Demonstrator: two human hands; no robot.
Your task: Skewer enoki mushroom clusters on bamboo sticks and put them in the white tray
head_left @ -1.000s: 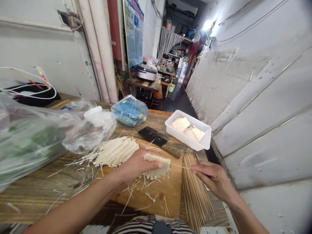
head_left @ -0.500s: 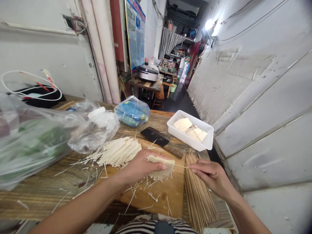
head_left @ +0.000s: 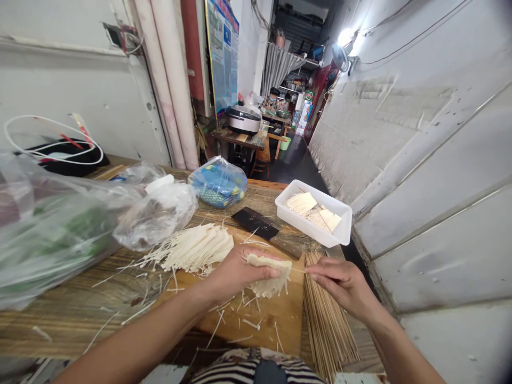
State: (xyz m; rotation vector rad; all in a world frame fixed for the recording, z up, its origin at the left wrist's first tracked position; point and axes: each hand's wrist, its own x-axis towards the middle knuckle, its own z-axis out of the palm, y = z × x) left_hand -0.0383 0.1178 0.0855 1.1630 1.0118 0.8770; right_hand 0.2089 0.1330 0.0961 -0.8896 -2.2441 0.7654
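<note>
My left hand is closed round a flat bunch of enoki mushrooms, held just above the wooden cutting board. A thin bamboo skewer runs from the bunch's right edge into my right hand, which pinches it between thumb and fingers. How deep its tip sits inside the bunch is hidden. A larger pile of enoki mushrooms lies left of my left hand. Under and beside my right hand, many loose bamboo skewers lie lengthwise along the board's right side.
A black-bladed cleaver lies across the board's far edge. Beyond it stands a white plastic tub with skewered enoki. A bagged blue package and clear plastic bags occupy the left. Farther back, a person sits at a table.
My right hand has shifted slightly left toward the mushroom bunch, so less of the skewer shows between my hands. My left hand still grips the bunch.
</note>
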